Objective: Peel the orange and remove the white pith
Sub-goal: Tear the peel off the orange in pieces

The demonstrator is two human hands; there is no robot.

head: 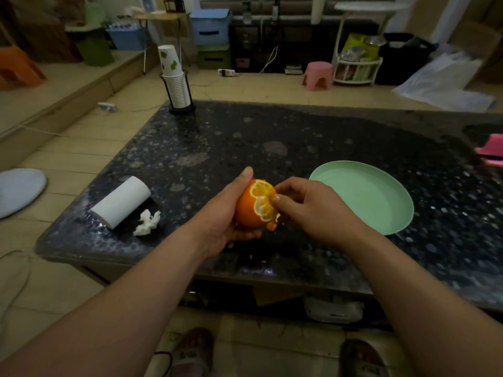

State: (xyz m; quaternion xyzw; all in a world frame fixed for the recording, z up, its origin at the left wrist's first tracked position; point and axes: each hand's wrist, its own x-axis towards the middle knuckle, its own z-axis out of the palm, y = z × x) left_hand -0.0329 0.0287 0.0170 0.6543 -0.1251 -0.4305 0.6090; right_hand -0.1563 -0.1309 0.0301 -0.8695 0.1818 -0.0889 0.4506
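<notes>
A partly peeled orange (249,210) is held above the near middle of the dark speckled table (272,137). Its upper right side is bare, showing pale flesh and white pith. My left hand (226,213) cups the orange from the left and below, thumb up along its top. My right hand (310,208) comes in from the right, and its fingers pinch the peel at the edge of the bared patch. A small flap of orange peel (271,226) hangs under the fruit by my right fingers.
An empty mint-green plate (381,213) sits on the table just right of my hands. A white paper roll (121,201) and a crumpled tissue (148,223) lie at the left. A stack of paper cups in a holder (177,85) stands at the far left corner. A pink object (491,151) is at the right edge.
</notes>
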